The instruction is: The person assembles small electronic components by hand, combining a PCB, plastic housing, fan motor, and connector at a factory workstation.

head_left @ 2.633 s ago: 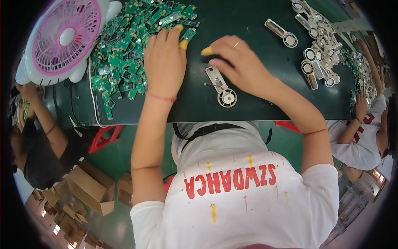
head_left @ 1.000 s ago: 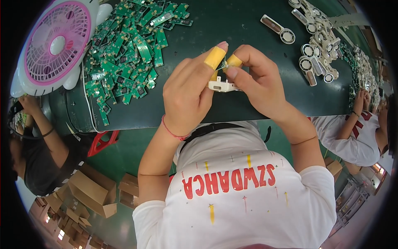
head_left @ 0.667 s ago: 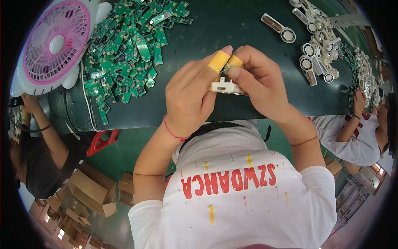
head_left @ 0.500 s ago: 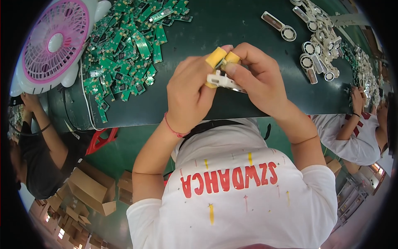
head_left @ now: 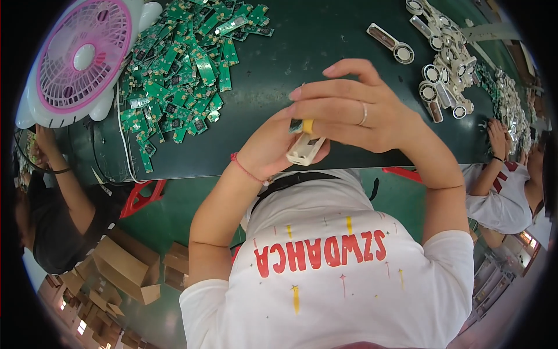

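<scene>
My left hand [head_left: 268, 144] is closed around a white handheld fan housing [head_left: 305, 149], whose hollow handle faces up. My right hand [head_left: 363, 113] reaches across from the right, its outer fingers stretched and raised over the housing. A yellow finger cot [head_left: 307, 125] covers the tip of a bent right finger, which meets the housing's upper end. Beside that fingertip shows a small dark green piece [head_left: 296, 125], too hidden to name. My right thumb and the fan head are out of sight behind the hands.
Green circuit boards [head_left: 174, 75] lie heaped at the left, beside a pink-and-white fan [head_left: 84, 58] and its white cable [head_left: 123, 139]. At the right, white fan housings [head_left: 447, 64] form a pile, with one housing [head_left: 392, 43] apart. Co-workers sit at both sides. Cardboard boxes [head_left: 125, 262] stand below left.
The housing has come down and tipped so its hollow handle shows. My right hand has turned from a thumb pinch to reaching over it with fingers stretched. My left hand has lowered slightly.
</scene>
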A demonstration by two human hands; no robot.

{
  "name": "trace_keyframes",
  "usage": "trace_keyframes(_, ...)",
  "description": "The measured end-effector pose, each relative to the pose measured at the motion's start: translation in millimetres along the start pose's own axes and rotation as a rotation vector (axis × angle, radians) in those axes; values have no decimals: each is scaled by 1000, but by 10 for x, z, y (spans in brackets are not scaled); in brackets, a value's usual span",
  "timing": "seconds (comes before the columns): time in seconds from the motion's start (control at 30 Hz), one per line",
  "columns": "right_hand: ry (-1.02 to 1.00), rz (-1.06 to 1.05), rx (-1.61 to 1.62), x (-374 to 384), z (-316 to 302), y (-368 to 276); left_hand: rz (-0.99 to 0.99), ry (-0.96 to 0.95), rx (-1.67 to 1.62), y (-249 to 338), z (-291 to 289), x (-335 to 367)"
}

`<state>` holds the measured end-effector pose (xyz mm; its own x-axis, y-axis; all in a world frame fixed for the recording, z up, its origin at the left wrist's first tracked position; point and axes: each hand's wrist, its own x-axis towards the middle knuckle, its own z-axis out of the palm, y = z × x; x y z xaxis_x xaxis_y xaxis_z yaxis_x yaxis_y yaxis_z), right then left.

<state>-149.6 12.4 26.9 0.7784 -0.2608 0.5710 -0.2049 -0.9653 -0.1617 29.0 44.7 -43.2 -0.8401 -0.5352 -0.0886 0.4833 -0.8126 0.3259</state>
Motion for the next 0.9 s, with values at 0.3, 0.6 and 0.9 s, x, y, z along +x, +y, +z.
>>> trace_keyframes(0.3, -447, 947, 424, -78, -207, 120, 581, 538, 845, 236, 202, 67)
trace_keyframes(0.6, 277, 1177, 942, -63, 55, -150, 714, 437, 1029, 151, 192, 76)
trace_keyframes(0.9, 270, 923, 557, -127, 203, -164, 760, 502, 1000, 192, 302, 95)
